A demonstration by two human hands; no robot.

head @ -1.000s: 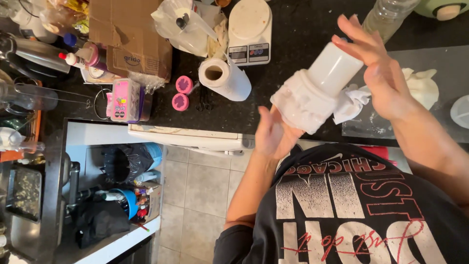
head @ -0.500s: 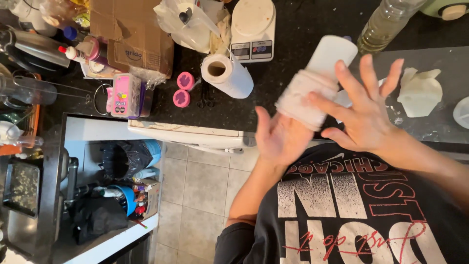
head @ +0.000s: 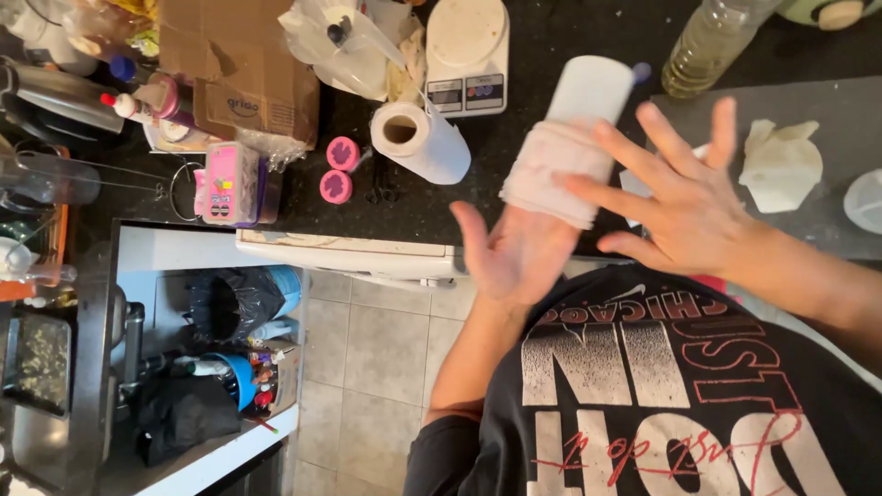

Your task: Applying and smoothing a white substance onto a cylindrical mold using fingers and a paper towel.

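Black stone makes the table (head: 514,197), and just above its near edge a white cylinder (head: 588,96) wrapped in a pale cloth (head: 556,174) lies tilted between the two palms. The right hand (head: 684,207) presses on the cloth from the right with fingers spread wide, while the left hand (head: 514,257) lies flat and open beneath the cylinder's lower end, neither one curled around it. Left of the cylinder sit a cardboard box (head: 239,73), a white kitchen scale (head: 467,50), a paper towel roll (head: 421,140) and two pink caps (head: 338,170).
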